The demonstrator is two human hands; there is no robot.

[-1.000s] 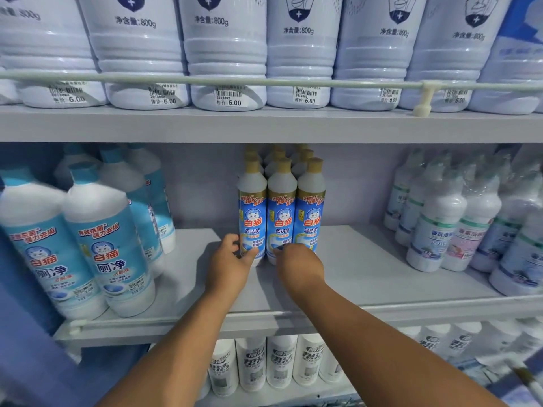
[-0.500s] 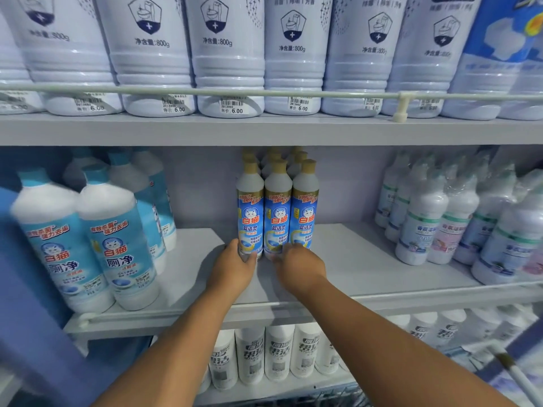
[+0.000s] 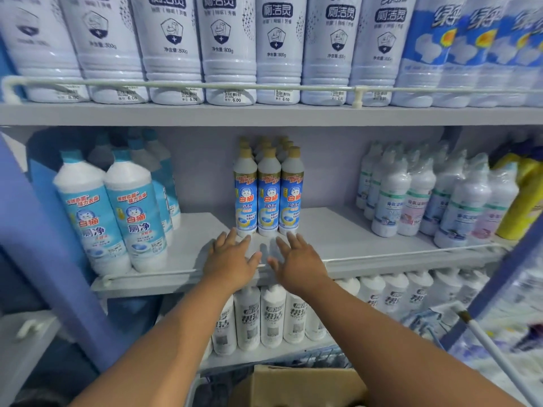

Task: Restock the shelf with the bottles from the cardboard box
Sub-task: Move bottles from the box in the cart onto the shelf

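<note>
cardboard is what your next reach turns on: the cardboard box (image 3: pixel 296 386) sits low in the view, below both of your forearms and nearer your body than the shelf, so the supply lies down and back from your hands, not ahead of them.

your left hand (image 3: pixel 230 259) and your right hand (image 3: pixel 298 261) hover side by side over the front edge of the middle shelf (image 3: pixel 367 245), fingers spread and straight, holding nothing. the fingertips point at the gold-capped bottles (image 3: pixel 269 195), which stand upright in a tight row of three at the front with more ranked behind them. your fingertips sit just short of their bases; whether any finger touches a bottle i cannot tell.

those bottles have their long axis vertical, and the row looks squared to the shelf edge, so i judge this placement finished. bare shelf lies to either side of the row, between it and the blue-capped bottles (image 3: pixel 132 218) on the left and the shrink-wrapped white bottles (image 3: pixel 417 198) on the right.

the box opening seems slightly right of centre, so your right hand looks the nearer one for the next pick. what remains inside it is hidden from this angle.
</note>
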